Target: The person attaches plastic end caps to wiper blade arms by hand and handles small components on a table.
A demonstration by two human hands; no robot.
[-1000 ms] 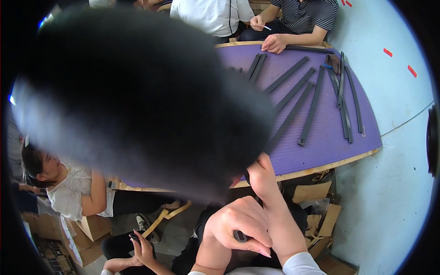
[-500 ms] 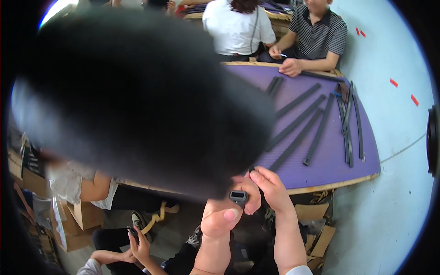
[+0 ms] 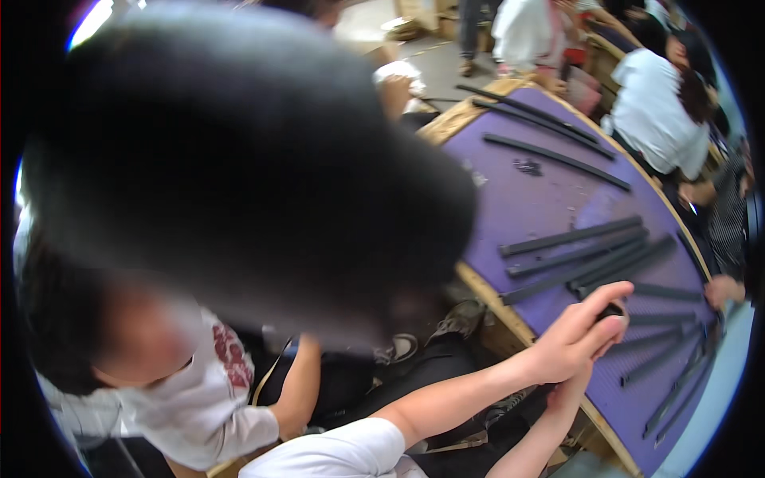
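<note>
My left hand is over the near edge of the purple table, its arm coming in from a white sleeve. Its thumb and fingers close round a small black piece with a rounded end; blur hides what kind it is. The index finger points out past it. Just below and behind, my right hand meets the left; its fingers are mostly hidden. Beyond both hands, several long black strips lie on the purple tabletop.
A large blurred black shape blocks the upper left. At left sits a person in a printed white shirt. Other people, one in a white top, are along the table's far side. A wooden rim edges the table.
The view has swung left, so the table and my hands now appear farther right. The grey slotted end seen earlier by my left hand no longer shows; a black rounded end does.
</note>
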